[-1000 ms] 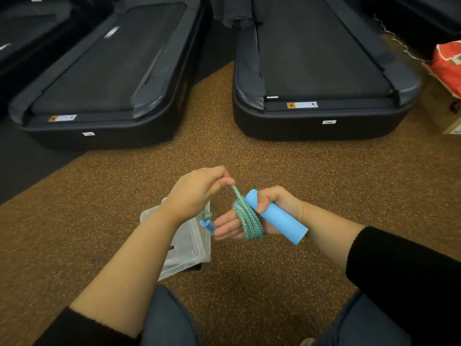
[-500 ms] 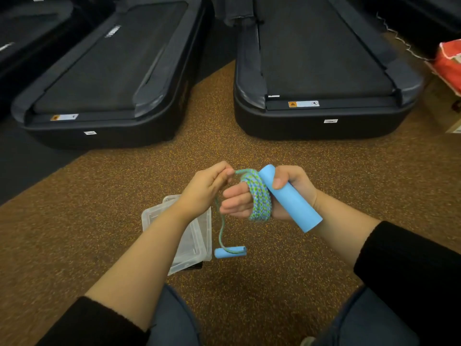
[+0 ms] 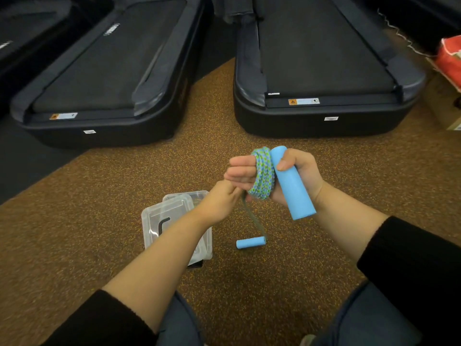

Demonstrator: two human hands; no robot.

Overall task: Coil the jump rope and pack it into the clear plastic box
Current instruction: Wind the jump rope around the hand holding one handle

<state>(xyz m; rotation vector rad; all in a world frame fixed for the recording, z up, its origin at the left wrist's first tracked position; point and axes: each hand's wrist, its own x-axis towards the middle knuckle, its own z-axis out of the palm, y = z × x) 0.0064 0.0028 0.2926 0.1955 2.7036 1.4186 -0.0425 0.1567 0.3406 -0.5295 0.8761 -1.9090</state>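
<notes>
My right hand is raised above the floor, its thumb clamping a light blue foam handle against the palm. The blue-green braided jump rope is wound in several loops round that hand's straight fingers. Just below it, my left hand pinches the free strand of rope. The strand hangs down to the second blue handle, which lies on the floor. The clear plastic box stands on the floor under my left forearm, partly hidden by it, with its lid askew.
Two black treadmill decks lie ahead on the speckled brown rubber floor. A red bag rests on a cardboard box at the far right. My knees show at the bottom edge.
My left hand has dropped from above the coil to below it, carrying the strand round. The right hand rose slightly. The second handle now lies on the floor.
</notes>
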